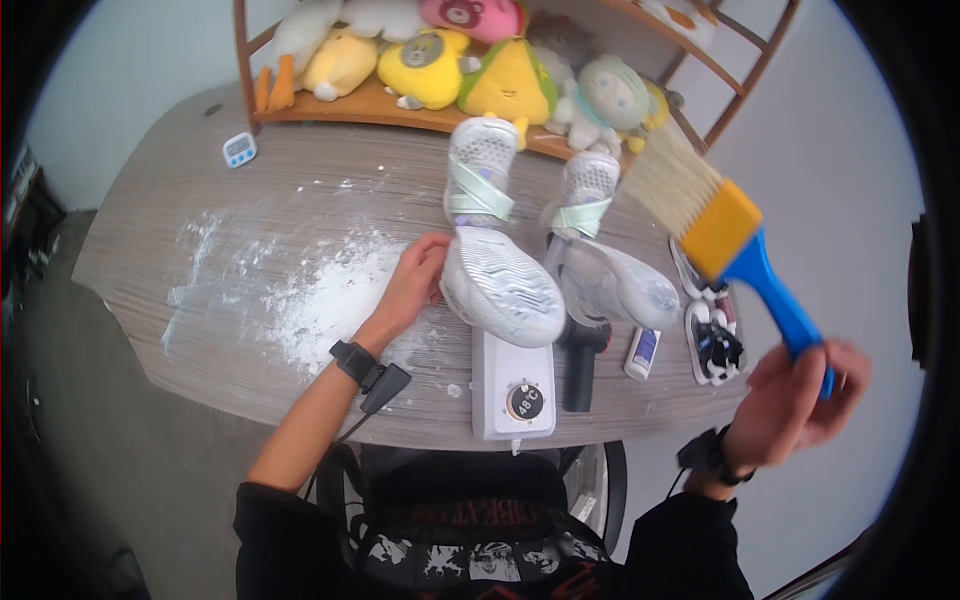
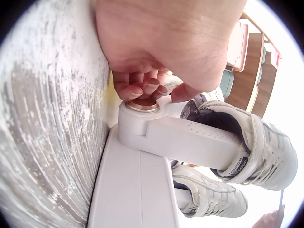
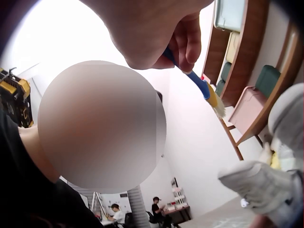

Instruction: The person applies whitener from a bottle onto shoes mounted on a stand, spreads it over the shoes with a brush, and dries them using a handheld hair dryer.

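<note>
My right hand [image 1: 800,400] holds a wide paint brush [image 1: 720,225] by its blue handle, raised at the right with the pale bristles pointing up and left. My left hand [image 1: 415,275] is beside the nearer left white sneaker [image 1: 505,285]. In the left wrist view, its loosely bent fingertips [image 2: 149,85] are right at a copper-rimmed round joint [image 2: 142,105] on the white shoe dryer [image 1: 512,390]. Another white sneaker [image 1: 620,285] sits to the right. Two more with pale green straps, a left one [image 1: 482,175] and a right one [image 1: 583,195], stand behind on the dryer.
White powder [image 1: 330,300] is spread over the table's left half. A dark hair dryer [image 1: 578,375], a white bottle [image 1: 642,353] and dark-and-white shoes [image 1: 713,340] lie at the right. A white timer [image 1: 239,150] stands far left; plush toys [image 1: 425,70] fill the shelf behind.
</note>
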`<state>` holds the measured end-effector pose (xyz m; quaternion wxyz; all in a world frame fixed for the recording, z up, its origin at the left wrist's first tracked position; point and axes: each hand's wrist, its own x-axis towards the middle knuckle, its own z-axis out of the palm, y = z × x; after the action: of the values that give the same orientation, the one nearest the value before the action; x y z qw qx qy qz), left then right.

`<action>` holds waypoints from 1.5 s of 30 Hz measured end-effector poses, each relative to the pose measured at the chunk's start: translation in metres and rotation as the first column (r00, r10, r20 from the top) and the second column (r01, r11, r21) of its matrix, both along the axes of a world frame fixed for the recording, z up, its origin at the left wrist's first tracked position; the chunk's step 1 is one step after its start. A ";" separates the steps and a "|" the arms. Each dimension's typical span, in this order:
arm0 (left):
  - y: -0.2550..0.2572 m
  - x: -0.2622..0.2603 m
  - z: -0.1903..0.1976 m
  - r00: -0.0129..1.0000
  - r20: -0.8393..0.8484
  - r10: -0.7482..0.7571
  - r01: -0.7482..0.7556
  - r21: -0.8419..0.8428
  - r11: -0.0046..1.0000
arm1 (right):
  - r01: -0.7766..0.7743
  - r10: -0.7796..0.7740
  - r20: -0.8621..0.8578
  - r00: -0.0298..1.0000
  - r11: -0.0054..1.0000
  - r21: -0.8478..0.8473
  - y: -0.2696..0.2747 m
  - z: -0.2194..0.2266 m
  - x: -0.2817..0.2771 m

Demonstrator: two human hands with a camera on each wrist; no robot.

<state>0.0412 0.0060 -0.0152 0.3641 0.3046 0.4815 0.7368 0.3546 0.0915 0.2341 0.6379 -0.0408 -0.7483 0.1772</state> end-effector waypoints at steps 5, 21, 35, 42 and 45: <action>0.000 0.001 -0.002 0.997 -0.067 0.043 -0.045 -0.023 0.999 | 0.016 -0.062 -0.162 0.985 0.962 -0.271 -0.047 -0.043 0.022; -0.002 -0.031 0.007 0.901 -0.433 -0.037 -0.042 -0.171 0.984 | 0.048 -0.036 0.040 0.999 0.925 -0.376 -0.056 -0.149 -0.016; 0.056 -0.049 -0.008 0.870 -0.471 -0.145 0.003 -0.289 0.957 | 0.085 -0.048 0.097 0.994 0.902 -0.422 -0.024 -0.184 -0.054; 0.065 -0.049 -0.006 0.861 -0.477 -0.174 0.027 -0.298 0.954 | 0.067 -0.027 0.098 0.995 0.904 -0.422 -0.032 -0.172 -0.057; 0.067 -0.046 -0.004 0.859 -0.479 -0.181 0.039 -0.291 0.956 | 0.043 0.003 0.101 0.995 0.888 -0.457 -0.034 -0.167 -0.051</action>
<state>-0.0048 0.0728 -0.0190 0.3067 0.4599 0.6370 0.5373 0.3033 0.0575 0.0674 0.5741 -0.2068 -0.7155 0.3401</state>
